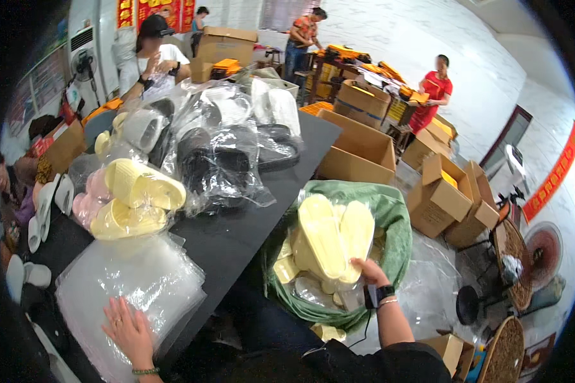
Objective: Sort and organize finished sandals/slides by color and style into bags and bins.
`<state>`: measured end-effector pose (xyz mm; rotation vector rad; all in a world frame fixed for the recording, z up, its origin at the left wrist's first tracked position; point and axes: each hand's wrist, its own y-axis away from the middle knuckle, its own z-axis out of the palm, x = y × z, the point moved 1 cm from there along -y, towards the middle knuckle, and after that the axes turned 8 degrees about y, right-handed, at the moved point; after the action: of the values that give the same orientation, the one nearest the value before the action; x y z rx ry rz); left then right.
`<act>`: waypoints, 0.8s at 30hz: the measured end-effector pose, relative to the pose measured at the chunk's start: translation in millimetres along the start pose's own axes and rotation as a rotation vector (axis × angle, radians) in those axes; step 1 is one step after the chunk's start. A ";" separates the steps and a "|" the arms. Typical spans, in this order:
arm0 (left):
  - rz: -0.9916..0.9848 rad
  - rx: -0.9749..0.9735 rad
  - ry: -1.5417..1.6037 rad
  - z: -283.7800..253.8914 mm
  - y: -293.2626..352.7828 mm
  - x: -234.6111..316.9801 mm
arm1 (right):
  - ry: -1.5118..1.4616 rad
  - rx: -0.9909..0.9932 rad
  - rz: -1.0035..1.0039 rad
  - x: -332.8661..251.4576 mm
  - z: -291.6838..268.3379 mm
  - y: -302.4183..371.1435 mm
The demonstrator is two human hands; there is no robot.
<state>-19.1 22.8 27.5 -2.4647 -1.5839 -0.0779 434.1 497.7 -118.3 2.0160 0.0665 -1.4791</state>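
My left hand lies flat, fingers stretched, on a stack of clear plastic bags at the near left of the dark table. In my right hand is a pair of pale yellow slippers, gripped near one end, soles mostly facing me; they look to be in clear wrap. The pair is above a green sack that holds more yellow slippers. Just beyond the bag stack, bagged yellow slippers are piled beside bagged pink slippers.
Bagged black slippers and white slippers heap on the far part of the table. Open cardboard boxes stand beyond the sack. Several people are around the room, one in a white shirt across the table. Round woven trays are at the right.
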 end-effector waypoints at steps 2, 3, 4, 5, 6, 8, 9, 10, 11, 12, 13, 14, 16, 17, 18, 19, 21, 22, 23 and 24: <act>-0.021 -0.013 -0.012 -2.4 0.5 5.9 | -0.308 -0.045 -0.190 -44.3 4.6 19.3; -0.003 -0.012 0.000 -2.7 -0.2 8.4 | -0.321 -0.009 -0.265 -70.4 -2.6 24.5; 0.002 -0.007 -0.002 -2.7 -0.5 10.2 | -0.336 0.018 -0.346 -95.6 -7.9 25.1; -0.011 0.002 -0.014 -3.1 0.0 7.6 | -0.332 0.004 -0.470 -136.5 4.9 37.2; -0.008 0.008 -0.010 -2.9 -0.6 6.9 | -0.256 0.043 -0.542 -171.1 12.4 42.3; -0.029 -0.033 -0.049 0.3 -1.7 4.1 | -0.094 0.089 -0.842 -243.0 37.4 54.9; -0.032 -0.026 -0.050 2.1 -1.0 1.7 | 0.031 0.190 -0.957 -276.4 52.4 59.8; -0.012 -0.005 -0.013 5.0 -1.8 1.1 | 0.098 0.295 -1.118 -304.0 60.7 47.5; 0.005 0.016 0.021 6.6 -3.1 1.3 | 0.165 0.397 -1.276 -329.4 73.1 33.4; -0.010 0.020 0.011 5.5 -2.3 -1.8 | 0.309 0.566 -1.198 -358.5 104.4 39.9; -0.032 0.015 0.021 3.5 -0.3 -4.7 | 0.455 0.733 -1.110 -385.8 137.2 50.2; -0.045 0.011 0.038 1.8 1.1 -4.7 | 0.460 0.751 -1.206 -405.1 160.8 43.2; -0.035 -0.002 0.038 0.7 0.5 -2.9 | 0.509 0.809 -1.425 -429.5 212.1 11.5; -0.020 -0.009 0.049 -0.1 -1.1 -3.1 | 0.587 0.688 -1.404 -435.2 236.7 -5.4; -0.057 0.001 0.036 1.8 -0.2 -7.8 | 0.743 0.614 -1.358 -430.3 267.9 -8.2; -0.015 0.026 0.042 5.8 -1.3 -8.5 | 0.886 0.565 -1.382 -421.7 293.9 -18.4; 0.039 0.072 0.075 10.7 -2.6 -10.5 | 1.118 0.462 -1.402 -393.1 336.9 -35.3; 0.015 0.085 0.071 8.3 -2.5 -8.2 | 1.213 0.420 -1.393 -376.1 351.9 -38.4; 0.026 0.066 0.083 4.9 -2.3 -3.4 | 1.205 0.537 -1.413 -366.2 364.2 -45.6; 0.032 0.044 0.095 3.6 -0.5 -2.2 | 1.183 0.485 -1.365 -363.6 371.4 -42.3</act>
<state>-20.6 21.7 23.8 -2.4143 -1.4905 -0.1512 -29.6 456.6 116.7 3.1529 2.0221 -0.5333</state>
